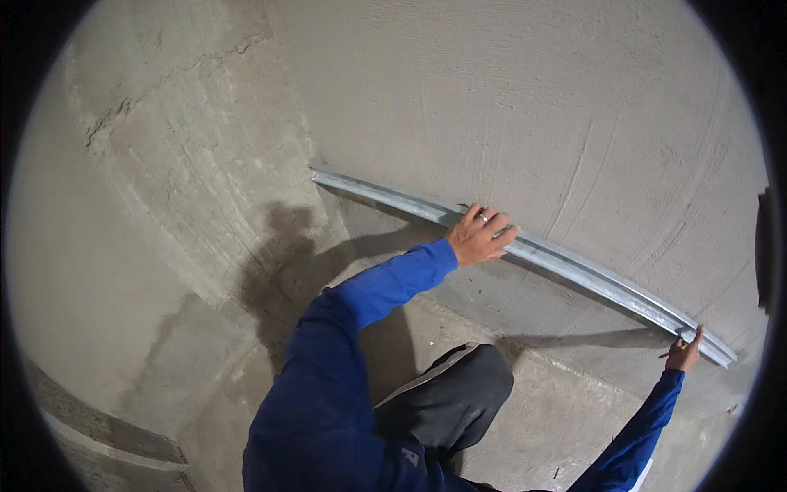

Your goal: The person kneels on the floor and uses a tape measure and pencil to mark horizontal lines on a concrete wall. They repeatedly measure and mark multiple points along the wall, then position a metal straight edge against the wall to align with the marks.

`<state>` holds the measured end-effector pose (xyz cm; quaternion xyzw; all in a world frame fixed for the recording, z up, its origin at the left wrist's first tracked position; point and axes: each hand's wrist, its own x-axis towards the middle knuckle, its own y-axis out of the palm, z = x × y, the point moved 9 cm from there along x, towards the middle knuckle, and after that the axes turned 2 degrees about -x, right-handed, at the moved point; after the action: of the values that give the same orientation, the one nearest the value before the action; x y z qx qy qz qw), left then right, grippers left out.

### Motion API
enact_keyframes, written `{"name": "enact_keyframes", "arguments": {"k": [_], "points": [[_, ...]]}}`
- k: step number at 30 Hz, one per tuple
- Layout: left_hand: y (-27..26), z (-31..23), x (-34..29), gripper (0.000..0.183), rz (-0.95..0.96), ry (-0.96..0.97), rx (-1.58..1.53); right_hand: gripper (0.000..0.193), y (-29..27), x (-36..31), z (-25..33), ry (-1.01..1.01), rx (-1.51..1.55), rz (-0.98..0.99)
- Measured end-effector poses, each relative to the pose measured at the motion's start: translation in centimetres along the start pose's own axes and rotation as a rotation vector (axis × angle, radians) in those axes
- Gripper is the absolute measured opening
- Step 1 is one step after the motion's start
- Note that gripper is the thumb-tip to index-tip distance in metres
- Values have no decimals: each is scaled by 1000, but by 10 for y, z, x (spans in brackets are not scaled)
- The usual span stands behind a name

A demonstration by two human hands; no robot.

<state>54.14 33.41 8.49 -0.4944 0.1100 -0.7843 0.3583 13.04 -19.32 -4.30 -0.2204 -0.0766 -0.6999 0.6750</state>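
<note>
A long, galvanised metal profile (574, 269) with a channel along its length lies against the grey plastered wall, slanting down from the corner at left to the right. My left hand (482, 236) grips it near its middle, fingers bent over the upper edge; a ring shows on one finger. Close to the right end, my right hand (683, 354) is closed at the lower edge, with a finger reaching up over the metal. A small, thin, yellowish item shows at the right fingers; its kind is too small to tell.
The plastered wall (508, 98) fills the upper right and meets a rougher wall (188, 148) with a crack at the left corner. Below is the concrete floor (566, 410). My bent knee (467, 385) stands near the wall. A dark object (764, 250) sits at the right rim.
</note>
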Motion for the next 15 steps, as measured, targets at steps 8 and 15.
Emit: {"name": "enact_keyframes", "arguments": {"k": [8,15], "points": [[9,-4,3,68,-8,-34,-69,68,-9,1,18,49,209,-26],[18,-8,0,64,8,-87,-120,40,-15,-9,5,410,571,-122]]}}
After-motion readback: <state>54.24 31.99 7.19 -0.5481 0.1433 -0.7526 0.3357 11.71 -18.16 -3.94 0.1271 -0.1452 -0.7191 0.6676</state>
